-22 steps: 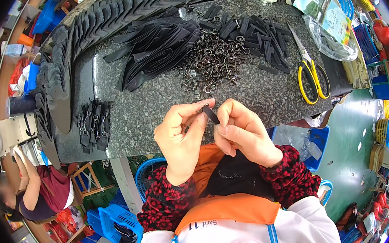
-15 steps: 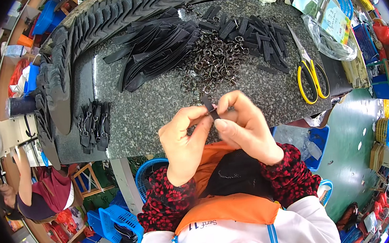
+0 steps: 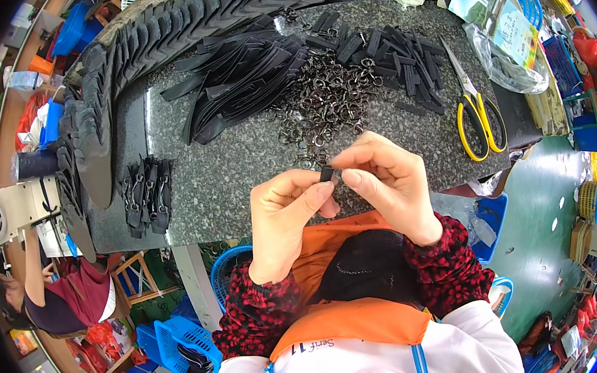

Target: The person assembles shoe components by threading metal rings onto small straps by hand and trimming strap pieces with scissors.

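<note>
Short black strap at 2 o'clock of left hand, pinched between its thumb and fingers. Right hand curled, thumb and fingertips nearly together by strap's upper end; can't tell if gripping. Strap flat, narrow, dark. Metal clasps heaped at 12 o'clock on tabletop.

Held strip matt; metal clasps shiny; stone tabletop smooth; plastic bag glossy.
</note>
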### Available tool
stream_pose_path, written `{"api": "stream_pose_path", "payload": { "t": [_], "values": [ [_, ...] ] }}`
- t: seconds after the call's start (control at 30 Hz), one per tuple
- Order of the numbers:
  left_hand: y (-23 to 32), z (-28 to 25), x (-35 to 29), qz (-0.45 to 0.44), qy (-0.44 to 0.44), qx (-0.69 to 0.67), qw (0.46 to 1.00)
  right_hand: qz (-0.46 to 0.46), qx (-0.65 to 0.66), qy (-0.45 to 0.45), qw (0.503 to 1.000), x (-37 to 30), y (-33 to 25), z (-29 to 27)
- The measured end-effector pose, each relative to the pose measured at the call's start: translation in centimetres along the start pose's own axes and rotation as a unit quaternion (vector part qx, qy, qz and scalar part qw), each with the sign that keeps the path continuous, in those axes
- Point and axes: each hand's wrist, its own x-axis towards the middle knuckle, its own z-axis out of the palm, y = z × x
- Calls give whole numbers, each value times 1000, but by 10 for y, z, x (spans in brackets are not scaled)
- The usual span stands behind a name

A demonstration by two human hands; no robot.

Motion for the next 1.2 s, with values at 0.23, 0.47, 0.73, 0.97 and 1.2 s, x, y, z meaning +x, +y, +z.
{"api": "stream_pose_path", "payload": {
  "t": [0.23,0.47,0.73,0.97,1.2],
  "values": [
    [4,4,-4,0,0,54,999,-88,-116,-8,989,1,-5,-3],
    [9,1,-1,-24,-51,78,995,-96,-126,-22,987,2,-9,-8],
    [27,-36,86,349,197,716,572,-123,-170,53,976,-2,-9,-20],
    [38,-72,102,382,107,727,561,-94,-157,57,981,-7,-4,-21],
    [14,-77,72,362,87,784,497,-86,-162,64,981,-6,0,-25]
  ]
}}
